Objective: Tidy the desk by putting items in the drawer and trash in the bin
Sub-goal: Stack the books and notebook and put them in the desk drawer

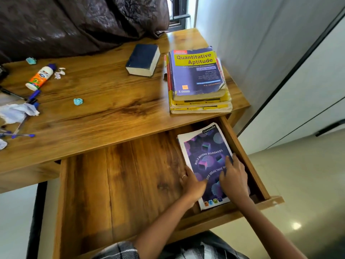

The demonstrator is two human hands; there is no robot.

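purple-patterned notebook (207, 161), white-edged

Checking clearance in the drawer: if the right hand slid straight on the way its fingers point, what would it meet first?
The right hand lies flat on the purple notebook, fingers pointing up its cover. It would stay on that cover, then probably pass under the desktop edge; depth there is unclear.

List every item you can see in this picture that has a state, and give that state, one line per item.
Drawer: pulled open.
Notebook: closed, flat in the drawer's right side.
Left hand: on the notebook.
Right hand: flat on the notebook.
Glue bottle: capped, lying down.
Thick blue book: closed.
Book stack: closed, piled on the desk.
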